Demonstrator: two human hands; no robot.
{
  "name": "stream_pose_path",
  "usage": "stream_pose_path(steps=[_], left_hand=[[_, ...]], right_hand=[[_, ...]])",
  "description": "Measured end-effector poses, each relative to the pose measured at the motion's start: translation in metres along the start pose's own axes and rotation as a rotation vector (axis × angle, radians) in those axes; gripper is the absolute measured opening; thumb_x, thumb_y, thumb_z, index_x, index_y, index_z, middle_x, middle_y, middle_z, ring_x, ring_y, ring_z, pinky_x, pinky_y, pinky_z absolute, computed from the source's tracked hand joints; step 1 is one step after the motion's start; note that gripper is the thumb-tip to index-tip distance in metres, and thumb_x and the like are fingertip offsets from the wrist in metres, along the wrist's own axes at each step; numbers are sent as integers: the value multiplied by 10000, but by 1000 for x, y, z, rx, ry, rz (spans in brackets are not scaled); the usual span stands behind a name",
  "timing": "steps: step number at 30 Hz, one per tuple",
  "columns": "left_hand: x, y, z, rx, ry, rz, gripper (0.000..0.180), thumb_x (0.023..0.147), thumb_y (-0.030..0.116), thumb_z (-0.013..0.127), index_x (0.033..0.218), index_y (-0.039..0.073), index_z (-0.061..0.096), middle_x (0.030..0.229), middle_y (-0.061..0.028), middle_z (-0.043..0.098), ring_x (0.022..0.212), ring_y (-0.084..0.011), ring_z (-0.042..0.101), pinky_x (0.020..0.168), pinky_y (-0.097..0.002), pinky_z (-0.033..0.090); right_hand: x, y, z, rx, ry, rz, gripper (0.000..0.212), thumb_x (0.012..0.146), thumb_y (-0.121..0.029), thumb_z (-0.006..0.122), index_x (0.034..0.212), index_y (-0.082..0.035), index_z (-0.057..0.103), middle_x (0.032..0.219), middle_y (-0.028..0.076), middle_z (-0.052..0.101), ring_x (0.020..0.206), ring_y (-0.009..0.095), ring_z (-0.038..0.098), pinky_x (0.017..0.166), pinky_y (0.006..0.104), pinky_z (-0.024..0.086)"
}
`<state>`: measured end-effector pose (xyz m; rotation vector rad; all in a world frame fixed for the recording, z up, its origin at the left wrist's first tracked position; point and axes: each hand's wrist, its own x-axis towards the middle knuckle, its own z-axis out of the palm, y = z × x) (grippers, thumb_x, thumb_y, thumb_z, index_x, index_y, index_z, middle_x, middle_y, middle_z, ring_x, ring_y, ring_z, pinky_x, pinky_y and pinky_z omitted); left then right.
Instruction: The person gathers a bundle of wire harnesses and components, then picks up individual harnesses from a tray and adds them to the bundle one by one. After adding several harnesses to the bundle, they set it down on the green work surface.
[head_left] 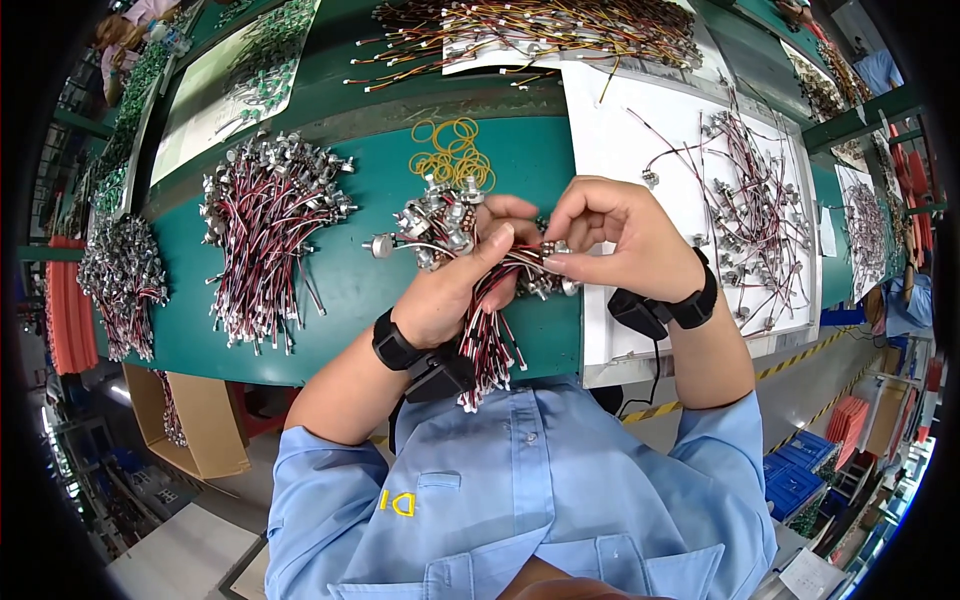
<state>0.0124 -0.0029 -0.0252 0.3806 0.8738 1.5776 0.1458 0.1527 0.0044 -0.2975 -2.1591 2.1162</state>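
Observation:
My left hand (450, 285) is wrapped round a bundle of wired components (440, 222). Round silvery metal parts stick out at the bundle's far left. Its red, black and white leads (488, 350) hang toward my body and end in small white connectors. Close beside it, my right hand (615, 235) has thumb and index finger pinched on a small wired component (556, 250) at the bundle's right side. More metal parts (545, 285) show below that pinch, partly hidden by the fingers. Yellow rubber bands (455, 160) lie on the green mat just beyond my left hand.
A large pile of wired components (270, 230) lies on the green mat (375, 330) to the left, with another pile (120, 280) farther left. On the right, a white-lined tray (620, 140) holds loose ones. Red, yellow and black wires (560, 30) cover the far shelf. A cardboard box (205, 430) stands below the left edge.

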Motion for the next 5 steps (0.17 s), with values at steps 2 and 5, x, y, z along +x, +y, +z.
stream_pose_path(steps=[2,5], left_hand=[[1,-1,-3,8,-45,6,230,959,203,467,1102,23,482,923,-88,587,497,-56,415,440,-180,336],[5,-5,-12,24,-144,15,311,947,187,493,1208,26,439,1095,-102,580,526,-53,431,456,-176,350]], right_hand=[[-1,1,-6,-61,-42,37,191,739,8,719,872,-20,586,902,34,584,687,61,591,620,191,469],[-1,4,-19,-212,-125,126,168,748,-5,721,856,-47,599,895,42,600,661,63,595,595,179,459]])
